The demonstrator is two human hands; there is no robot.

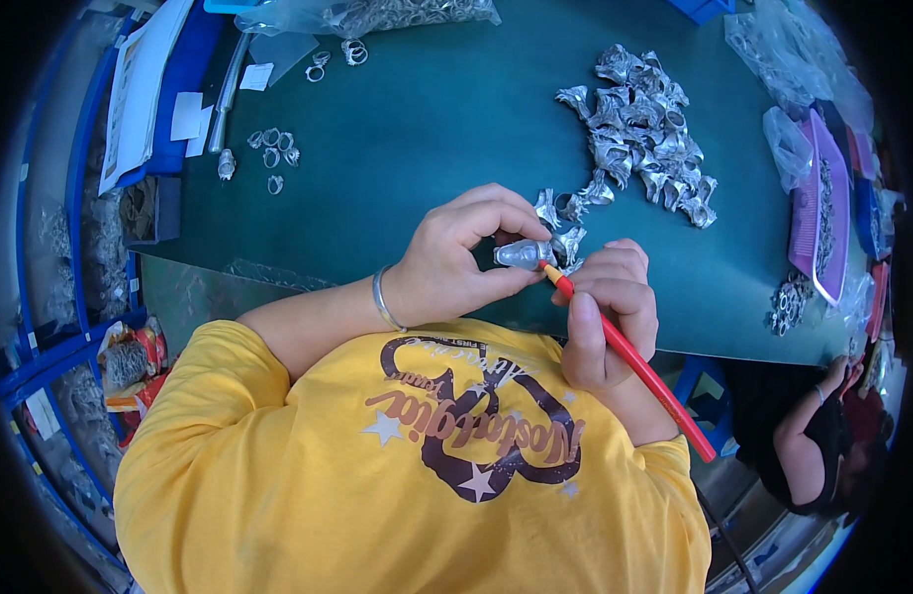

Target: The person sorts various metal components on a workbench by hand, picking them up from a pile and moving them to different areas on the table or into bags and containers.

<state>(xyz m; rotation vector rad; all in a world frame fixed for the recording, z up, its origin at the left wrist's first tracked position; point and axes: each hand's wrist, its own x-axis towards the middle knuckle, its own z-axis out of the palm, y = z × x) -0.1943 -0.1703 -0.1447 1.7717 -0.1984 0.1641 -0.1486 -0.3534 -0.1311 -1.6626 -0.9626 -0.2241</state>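
My left hand (456,247) pinches a chunky silver-coloured metal ring (520,254) between thumb and fingers at the table's near edge. In my right hand (612,307) is a red pencil (646,373), gripped near its sharpened end. The pencil's tip touches, or almost touches, the ring's right end; which of the two I cannot tell. Just beyond my fingers lie several loose silver rings (568,244). They trail off toward a large heap of similar rings (639,134) farther back on the right.
Small plain rings (271,157) lie on the green table (417,129) at left, near a metal ring stick (226,99). Clear bags of rings (407,12) sit at the back. A purple basket (805,213) stands on the right, and a person in black (808,445) sits beyond.
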